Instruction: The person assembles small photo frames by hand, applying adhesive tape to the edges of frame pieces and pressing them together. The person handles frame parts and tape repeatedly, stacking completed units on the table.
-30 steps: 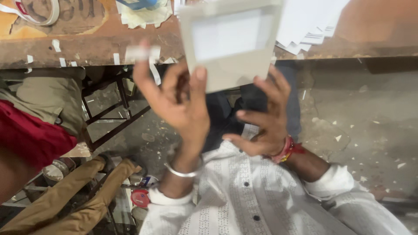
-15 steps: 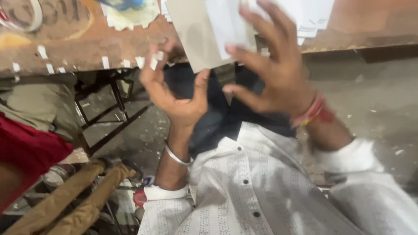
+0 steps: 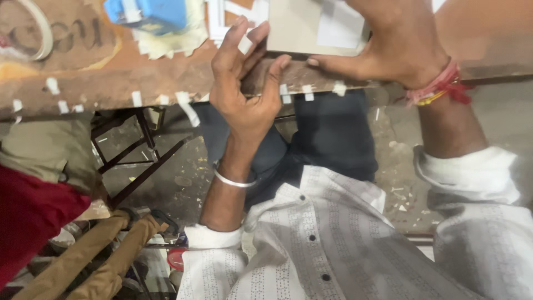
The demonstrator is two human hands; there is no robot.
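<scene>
The card [image 3: 302, 28] lies flat on the desk [image 3: 100, 83], right hand [image 3: 388, 39] pressing its top, left hand [image 3: 244, 83] cupped loose at its left edge

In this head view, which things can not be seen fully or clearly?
- Grey card: top cut off by the frame edge, right part covered by the right hand.
- Blue box: cut off by the top edge.
- Left hand: its palm side is turned away, so its contact with the card is unclear.

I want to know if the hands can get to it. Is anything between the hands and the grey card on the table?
Nothing visible. The right hand already rests on the grey card, and the left hand touches its near left edge at the table rim.
</scene>
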